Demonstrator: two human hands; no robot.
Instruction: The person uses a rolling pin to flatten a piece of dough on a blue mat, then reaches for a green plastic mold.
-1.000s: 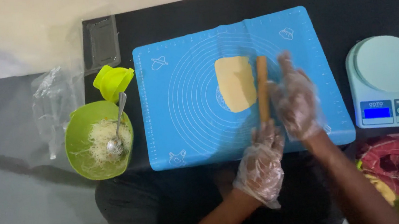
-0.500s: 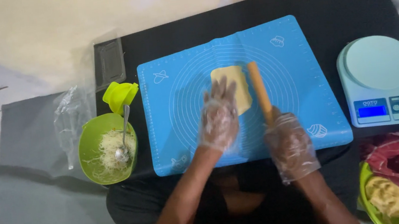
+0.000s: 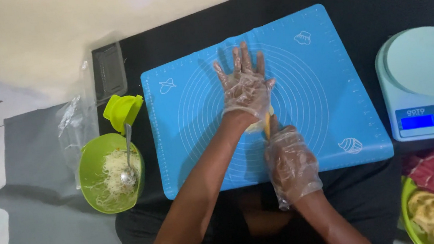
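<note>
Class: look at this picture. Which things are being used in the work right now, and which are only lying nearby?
In use: left hand pressed flat over the dough; right hand on the rolling pin; blue mat.

Lying nearby: kitchen scale; green bowl with spoon; small green cup; clear container.

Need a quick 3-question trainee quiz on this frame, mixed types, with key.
1. True or false: the left hand lies flat on the dough, fingers spread.
2. The spoon stands in: A) the digital scale B) the green bowl of shredded filling C) the blue mat.
3. Fill in: the right hand holds the wooden ____.

Key: 1 true; 2 B; 3 rolling pin.
</note>
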